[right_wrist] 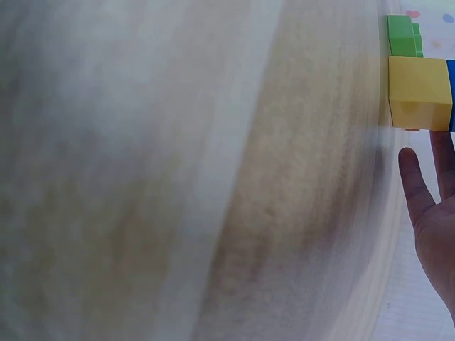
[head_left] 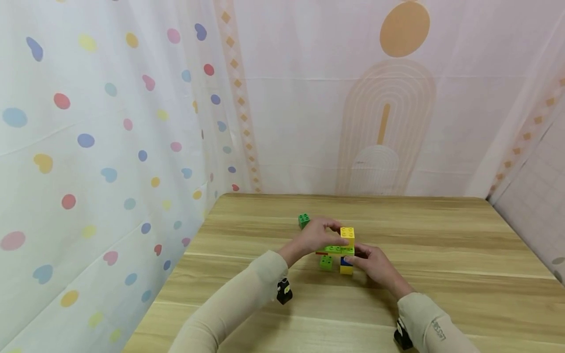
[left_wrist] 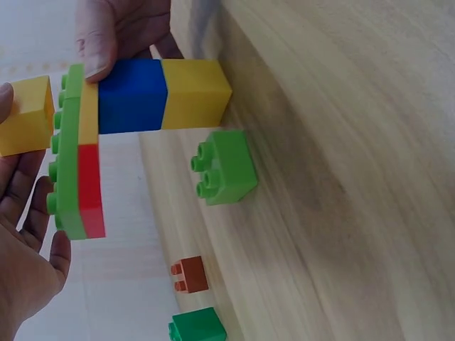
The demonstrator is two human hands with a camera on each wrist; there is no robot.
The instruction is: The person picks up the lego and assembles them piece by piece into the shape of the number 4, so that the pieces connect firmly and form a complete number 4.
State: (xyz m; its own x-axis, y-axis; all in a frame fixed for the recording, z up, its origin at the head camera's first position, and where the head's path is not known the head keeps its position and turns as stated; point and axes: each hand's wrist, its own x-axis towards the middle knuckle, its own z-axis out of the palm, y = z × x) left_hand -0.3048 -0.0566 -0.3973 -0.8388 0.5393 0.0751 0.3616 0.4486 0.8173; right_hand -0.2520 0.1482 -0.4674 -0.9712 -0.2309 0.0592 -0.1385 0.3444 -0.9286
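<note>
A wooden table spreads beneath the left hand. A pale curtain with a printed arch hangs well beyond it, and a spotted curtain hangs to its left. A dark green block stands just past that hand, near a brown block.

Wood-grain table, dotted curtain, arch-print curtain behind
</note>
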